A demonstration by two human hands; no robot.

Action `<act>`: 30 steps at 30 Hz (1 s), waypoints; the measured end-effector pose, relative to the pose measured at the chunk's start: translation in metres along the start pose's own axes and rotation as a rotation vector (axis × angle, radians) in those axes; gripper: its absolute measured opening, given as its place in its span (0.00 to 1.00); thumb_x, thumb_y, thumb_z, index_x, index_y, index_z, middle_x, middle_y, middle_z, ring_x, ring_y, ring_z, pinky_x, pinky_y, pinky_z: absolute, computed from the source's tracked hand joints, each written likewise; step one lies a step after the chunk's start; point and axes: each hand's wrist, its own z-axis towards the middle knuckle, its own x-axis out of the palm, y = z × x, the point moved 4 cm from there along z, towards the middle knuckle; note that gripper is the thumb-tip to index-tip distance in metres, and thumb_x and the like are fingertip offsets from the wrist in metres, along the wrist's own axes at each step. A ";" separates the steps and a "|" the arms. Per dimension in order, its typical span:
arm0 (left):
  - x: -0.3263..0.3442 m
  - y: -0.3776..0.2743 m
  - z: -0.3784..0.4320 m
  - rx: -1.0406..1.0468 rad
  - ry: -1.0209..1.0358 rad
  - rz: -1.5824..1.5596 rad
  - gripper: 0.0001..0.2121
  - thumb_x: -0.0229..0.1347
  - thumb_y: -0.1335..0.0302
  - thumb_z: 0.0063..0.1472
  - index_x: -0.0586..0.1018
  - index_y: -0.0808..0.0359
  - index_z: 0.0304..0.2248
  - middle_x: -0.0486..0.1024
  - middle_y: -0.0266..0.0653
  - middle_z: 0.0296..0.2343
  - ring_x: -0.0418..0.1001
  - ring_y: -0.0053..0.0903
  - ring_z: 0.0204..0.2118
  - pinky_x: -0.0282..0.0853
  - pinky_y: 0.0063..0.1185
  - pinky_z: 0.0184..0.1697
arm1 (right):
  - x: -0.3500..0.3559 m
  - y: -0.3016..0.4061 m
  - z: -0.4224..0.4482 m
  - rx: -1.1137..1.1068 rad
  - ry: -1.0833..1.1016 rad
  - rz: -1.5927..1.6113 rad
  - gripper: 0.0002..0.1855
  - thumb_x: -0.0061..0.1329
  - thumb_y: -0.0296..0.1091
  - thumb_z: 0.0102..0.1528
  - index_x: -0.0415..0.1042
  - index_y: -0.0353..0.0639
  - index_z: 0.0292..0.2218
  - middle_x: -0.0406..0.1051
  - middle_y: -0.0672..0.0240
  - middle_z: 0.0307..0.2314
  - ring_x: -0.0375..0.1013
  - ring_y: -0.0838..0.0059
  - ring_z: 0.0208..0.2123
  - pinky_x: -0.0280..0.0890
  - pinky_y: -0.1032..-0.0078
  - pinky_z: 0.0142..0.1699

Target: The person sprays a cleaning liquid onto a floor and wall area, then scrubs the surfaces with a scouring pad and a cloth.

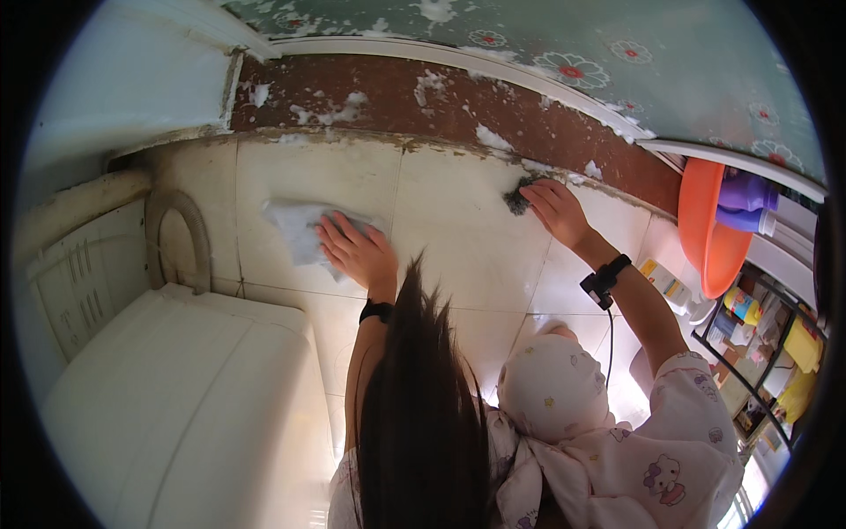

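My left hand (pixel 357 250) presses flat on a pale grey cloth (pixel 294 231) spread on the beige floor tiles (pixel 456 238), with the fingers slightly apart. Farther right, my right hand (pixel 554 208) pinches a dark scouring pad (pixel 517 197) between thumb and fingers. That pad touches the tiles close to the foot of a reddish-brown sill (pixel 410 99). White foam (pixel 337 109) is spattered over the sill and along its lower edge. Each wrist wears a black band, and a cable hangs from the right one. Long dark hair hides part of my left forearm.
At the left stand a white appliance (pixel 178 397) and a ribbed hose (pixel 192 225). A foam-flecked glass panel with flowers (pixel 572 69) rises beyond the sill. On the right are an orange basin (pixel 704 218), purple bottles (pixel 747 192), a white bottle (pixel 664 284) and a black rack (pixel 740 377) with containers.
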 end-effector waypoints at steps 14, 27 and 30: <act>-0.004 0.001 -0.001 -0.025 0.052 -0.006 0.27 0.41 0.65 0.58 0.55 0.66 0.55 0.50 0.45 0.57 0.45 0.41 0.60 0.40 0.38 0.59 | 0.037 -0.002 0.058 0.077 0.027 -0.065 0.13 0.47 0.23 0.40 0.73 0.44 0.32 0.69 0.71 0.27 0.67 0.70 0.30 0.66 0.77 0.35; 0.005 0.001 -0.002 0.014 -0.017 0.003 0.26 0.38 0.61 0.59 0.59 0.67 0.54 0.52 0.47 0.55 0.48 0.43 0.59 0.43 0.37 0.59 | 0.054 0.008 0.064 0.236 0.062 -0.190 0.12 0.46 0.27 0.40 0.71 0.45 0.32 0.67 0.69 0.29 0.66 0.72 0.34 0.64 0.79 0.34; 0.006 -0.003 0.001 0.016 0.000 -0.037 0.26 0.37 0.60 0.59 0.58 0.67 0.54 0.51 0.48 0.56 0.47 0.44 0.59 0.43 0.38 0.58 | 0.066 0.044 0.143 0.122 0.049 -0.205 0.12 0.46 0.26 0.41 0.71 0.45 0.31 0.67 0.68 0.28 0.66 0.69 0.34 0.64 0.75 0.35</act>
